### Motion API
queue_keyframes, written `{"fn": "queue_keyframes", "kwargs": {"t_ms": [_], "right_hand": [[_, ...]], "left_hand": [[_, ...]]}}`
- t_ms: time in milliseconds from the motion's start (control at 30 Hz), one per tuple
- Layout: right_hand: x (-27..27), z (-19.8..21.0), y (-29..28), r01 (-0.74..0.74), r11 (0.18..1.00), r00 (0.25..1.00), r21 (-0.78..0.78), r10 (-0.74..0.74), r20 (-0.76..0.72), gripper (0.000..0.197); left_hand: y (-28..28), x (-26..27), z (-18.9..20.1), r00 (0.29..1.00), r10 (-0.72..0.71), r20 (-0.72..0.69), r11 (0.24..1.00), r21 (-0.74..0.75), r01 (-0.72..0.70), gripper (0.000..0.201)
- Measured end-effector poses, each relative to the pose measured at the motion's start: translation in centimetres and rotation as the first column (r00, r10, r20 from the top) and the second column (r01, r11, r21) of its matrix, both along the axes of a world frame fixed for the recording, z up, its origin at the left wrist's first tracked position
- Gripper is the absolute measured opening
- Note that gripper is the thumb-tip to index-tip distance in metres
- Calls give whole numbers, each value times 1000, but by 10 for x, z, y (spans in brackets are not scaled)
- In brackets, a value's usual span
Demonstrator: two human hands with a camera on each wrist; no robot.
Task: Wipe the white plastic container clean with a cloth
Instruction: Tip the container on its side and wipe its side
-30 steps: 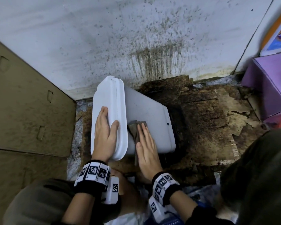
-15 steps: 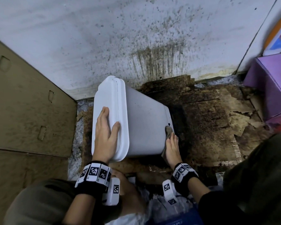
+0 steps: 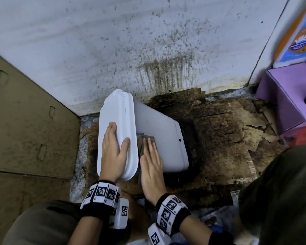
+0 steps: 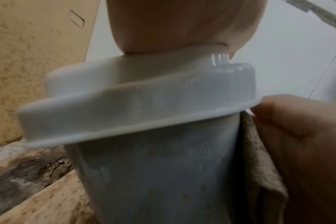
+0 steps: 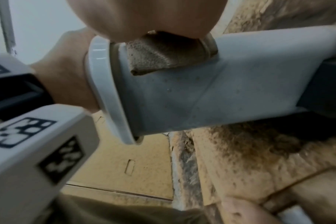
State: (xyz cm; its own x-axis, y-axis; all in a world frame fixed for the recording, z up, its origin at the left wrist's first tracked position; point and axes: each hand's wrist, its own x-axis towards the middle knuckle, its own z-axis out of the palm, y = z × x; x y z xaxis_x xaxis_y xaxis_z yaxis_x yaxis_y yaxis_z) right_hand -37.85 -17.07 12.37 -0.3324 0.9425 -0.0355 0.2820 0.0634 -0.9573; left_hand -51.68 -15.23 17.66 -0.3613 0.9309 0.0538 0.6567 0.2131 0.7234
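Head, container: white plastic container (image 3: 159, 137) lies on its side on stained cardboard (image 3: 219, 138), lidded end toward a brown box (image 3: 25, 121).
Head, left hand: left hand (image 3: 113, 152) lies flat on the lid (image 3: 113, 121), fingers straight.
Head, right hand: right hand (image 3: 151, 167) presses a grey-brown cloth (image 3: 143, 138) flat against the upper side, just beside the lid rim.
Left wrist: brown specks on the container wall; cloth (image 4: 259, 174) between wall and right hand.
Right wrist: cloth (image 5: 163, 56) bunched under the palm; specks below it.
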Motion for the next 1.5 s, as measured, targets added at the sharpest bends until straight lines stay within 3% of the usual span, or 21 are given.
{"fn": "queue_keyframes", "kwargs": {"t_ms": [367, 567, 700, 900, 1167, 1300, 1500], "right_hand": [[22, -29, 38, -84, 995, 989, 53, 77, 129, 53], [58, -84, 62, 17, 979, 975, -203, 28, 219, 51], [70, -92, 75, 35, 937, 978, -346, 39, 206, 55], [76, -94, 77, 119, 907, 975, -405, -29, 222, 55], [49, -65, 60, 101, 947, 955, -306, -6, 296, 53], [24, -31, 43, 132, 966, 985, -223, -101, 143, 52], [5, 2, 29, 2, 998, 1000, -58, -2, 6, 59]], "left_hand": [[1, 1, -2, 1000, -22, -4, 999, 24, 22, 82], [1, -4, -2, 999, -15, 35, 998, 54, 13, 83], [2, 0, -2, 1000, -22, 22, 999, 49, 21, 81], [2, 4, 0, 1000, -25, 3, 998, 53, 25, 81], [5, 6, 0, 1000, -22, -16, 999, 50, 23, 81], [5, 8, 0, 999, -22, -27, 999, 49, 23, 81], [5, 8, 2, 999, -24, -45, 999, 31, 25, 84]]}}
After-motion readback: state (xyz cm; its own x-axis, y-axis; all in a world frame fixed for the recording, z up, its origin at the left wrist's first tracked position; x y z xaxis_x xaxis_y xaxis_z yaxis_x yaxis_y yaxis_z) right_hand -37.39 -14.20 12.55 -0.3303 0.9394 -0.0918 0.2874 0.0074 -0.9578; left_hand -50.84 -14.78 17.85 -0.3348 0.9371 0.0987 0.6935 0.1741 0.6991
